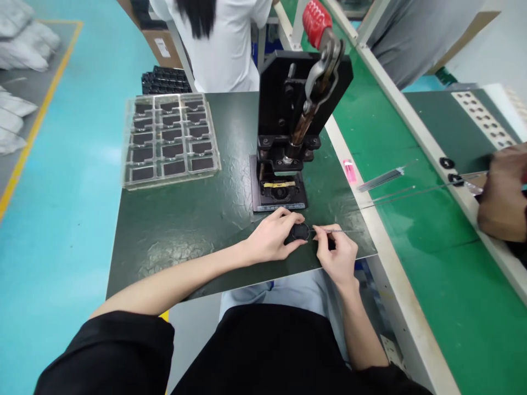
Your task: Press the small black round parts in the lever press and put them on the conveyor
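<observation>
1. Black disc (300, 231) is held in the left hand (269, 237), fingers curled over it, above the mat's front edge.
2. Thin steel pick (337, 231) is pinched in the right hand (335, 255), its tip apparently touching the disc.
3. Hand press (284, 109) is placed just beyond them on the dark green mat (164, 247).
4. Clear tray (171, 140) of dark pieces is set left of the press.
5. Co-worker's hand (504, 192) is seen far right, well apart.

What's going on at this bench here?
A person seated at a dark green mat pinches a small round black part with their left hand. Their right hand holds a thin metal pin at its edge. A black hand-lever press stands just ahead, beside a clear tray of black pieces.
</observation>
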Demonstrator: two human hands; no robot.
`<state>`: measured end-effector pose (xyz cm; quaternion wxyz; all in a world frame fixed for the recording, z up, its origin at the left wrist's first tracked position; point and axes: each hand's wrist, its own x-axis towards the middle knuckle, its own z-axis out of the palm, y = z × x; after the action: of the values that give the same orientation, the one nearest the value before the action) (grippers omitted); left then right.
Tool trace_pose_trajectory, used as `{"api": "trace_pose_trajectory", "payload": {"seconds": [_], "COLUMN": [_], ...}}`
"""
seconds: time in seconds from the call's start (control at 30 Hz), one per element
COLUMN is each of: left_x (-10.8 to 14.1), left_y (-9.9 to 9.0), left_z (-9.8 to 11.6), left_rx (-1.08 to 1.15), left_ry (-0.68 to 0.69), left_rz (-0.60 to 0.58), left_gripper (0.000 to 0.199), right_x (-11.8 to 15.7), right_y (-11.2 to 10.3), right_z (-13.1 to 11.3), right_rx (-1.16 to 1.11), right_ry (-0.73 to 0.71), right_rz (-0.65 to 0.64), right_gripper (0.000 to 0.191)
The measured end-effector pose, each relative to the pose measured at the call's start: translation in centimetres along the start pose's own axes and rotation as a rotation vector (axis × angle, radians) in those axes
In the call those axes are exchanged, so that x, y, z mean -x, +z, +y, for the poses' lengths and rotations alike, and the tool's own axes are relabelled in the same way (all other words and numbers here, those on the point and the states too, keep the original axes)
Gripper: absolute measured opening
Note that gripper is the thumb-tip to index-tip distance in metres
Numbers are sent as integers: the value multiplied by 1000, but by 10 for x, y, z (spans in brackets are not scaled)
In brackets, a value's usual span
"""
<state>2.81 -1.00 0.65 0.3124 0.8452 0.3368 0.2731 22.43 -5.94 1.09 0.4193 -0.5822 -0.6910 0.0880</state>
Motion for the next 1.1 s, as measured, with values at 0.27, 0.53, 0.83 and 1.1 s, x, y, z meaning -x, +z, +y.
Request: {"api": "trace_pose_trajectory", "payload": {"seconds": [0.27,0.53,0.83,1.1], "left_x": [-1,-1,-2,-1], "left_y": [-1,0,0,2], "left_z": [0,-1,-1,-1], "left_rx": [-5,3,-16,-37], "left_ry": [17,6,31,49], "left_rz": [5,2,4,23], "left_gripper": [38,37,40,37], "right_x": [-2,-2,-6,-6], "right_y": [1,1,4,11], "right_z": [1,1,-6,-5], "right_rx": [-15,-18,172,4], "right_ry": [8,-12,-178,-135], "right_rz": [0,1,-44,-25], "right_gripper": [25,23,23,27]}}
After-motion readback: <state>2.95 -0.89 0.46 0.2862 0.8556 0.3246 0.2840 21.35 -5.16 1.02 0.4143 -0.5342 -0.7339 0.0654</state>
